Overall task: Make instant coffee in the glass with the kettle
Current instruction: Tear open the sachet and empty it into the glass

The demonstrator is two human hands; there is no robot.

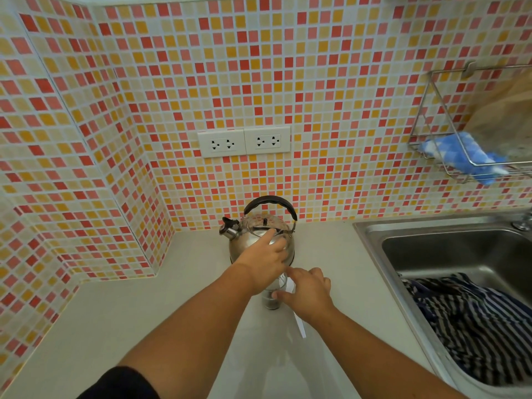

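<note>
Glass (272, 298) — at right hand (309, 295) thumb | left hand (263, 262) on kettle (260, 234)

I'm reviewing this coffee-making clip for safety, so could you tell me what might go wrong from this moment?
1. The left hand rests on the kettle body, not its black handle; if the metal is hot, it could burn.
2. The glass stands close in front of the kettle, by the right hand; lifting the kettle could knock it.
3. A white spoon lies beside the glass and could get swept off.
</note>
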